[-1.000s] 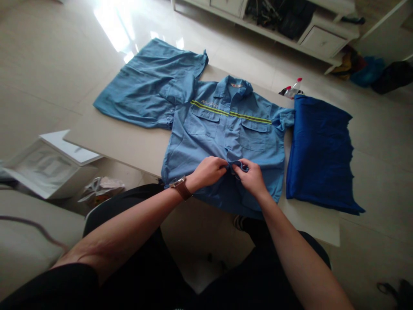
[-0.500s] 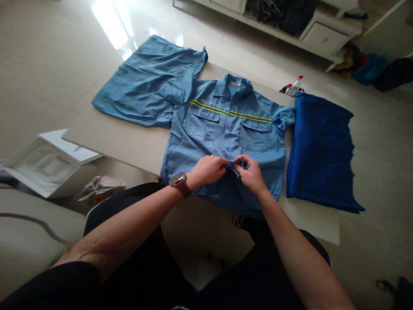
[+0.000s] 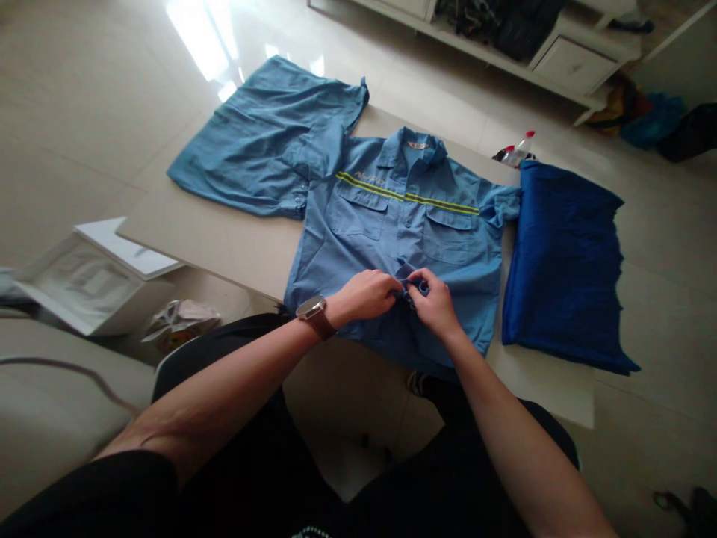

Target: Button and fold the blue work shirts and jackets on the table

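Note:
A light blue work shirt (image 3: 392, 224) with a yellow chest stripe lies face up on a low beige table (image 3: 224, 246). My left hand (image 3: 367, 293), a brown watch on its wrist, pinches the shirt's front placket near the lower buttons. My right hand (image 3: 434, 302) pinches the opposite edge of the same placket, the two hands touching over the fabric. Both are closed on the cloth. The button itself is hidden by my fingers.
A second light blue garment (image 3: 269, 142) lies spread at the table's far left. Dark blue folded cloth (image 3: 563, 269) rests on the right. A small bottle (image 3: 518, 149) sits behind it. A white box (image 3: 89, 276) stands on the floor at left; a white cabinet (image 3: 560, 60) lines the back.
The hands stay pinched on the shirt's placket with only small finger shifts. The view has drifted slightly, so everything sits a little further right.

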Motion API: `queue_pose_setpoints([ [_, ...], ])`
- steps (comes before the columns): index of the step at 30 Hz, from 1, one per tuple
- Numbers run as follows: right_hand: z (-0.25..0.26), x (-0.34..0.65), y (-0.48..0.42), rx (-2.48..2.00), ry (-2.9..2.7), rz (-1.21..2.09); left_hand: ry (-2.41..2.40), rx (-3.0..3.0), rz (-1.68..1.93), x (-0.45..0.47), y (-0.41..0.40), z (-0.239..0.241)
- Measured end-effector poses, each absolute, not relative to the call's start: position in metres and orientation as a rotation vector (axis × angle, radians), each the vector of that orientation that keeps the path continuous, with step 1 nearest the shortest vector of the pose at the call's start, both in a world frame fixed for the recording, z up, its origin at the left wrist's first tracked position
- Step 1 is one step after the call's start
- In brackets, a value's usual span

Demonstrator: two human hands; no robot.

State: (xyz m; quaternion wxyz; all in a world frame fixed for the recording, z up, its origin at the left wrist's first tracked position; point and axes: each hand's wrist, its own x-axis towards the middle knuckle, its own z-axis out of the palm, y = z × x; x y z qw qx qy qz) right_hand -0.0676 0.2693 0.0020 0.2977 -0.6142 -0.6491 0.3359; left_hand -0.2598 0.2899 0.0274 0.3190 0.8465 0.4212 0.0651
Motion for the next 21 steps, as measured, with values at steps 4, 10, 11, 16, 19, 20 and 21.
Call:
queue_pose_setpoints([
  [4,0.003,-0.065,0.266,-1.837,-1.98,0.661,1.005,2.205,0.106,-0.261,0.288,0.029],
  [10,0.017,-0.044,0.26,-2.127,-2.463,0.304,0.845,1.963,-0.362,-0.261,0.283,0.027],
  [11,0.02,-0.042,0.259,-2.145,-2.486,0.286,0.807,1.908,-0.464,-0.26,0.282,0.025],
  [16,0.022,-0.058,0.256,-1.937,-2.404,0.287,0.773,1.723,-0.556,-0.258,0.28,0.016],
  [19,0.01,-0.08,0.254,-1.862,-2.413,0.429,0.846,1.723,-0.477,-0.26,0.284,0.014],
  [20,0.006,-0.085,0.253,-1.872,-2.437,0.48,0.858,1.721,-0.48,-0.261,0.286,0.014],
  [21,0.002,-0.088,0.252,-1.89,-2.457,0.522,0.86,1.709,-0.501,-0.262,0.288,0.015],
])
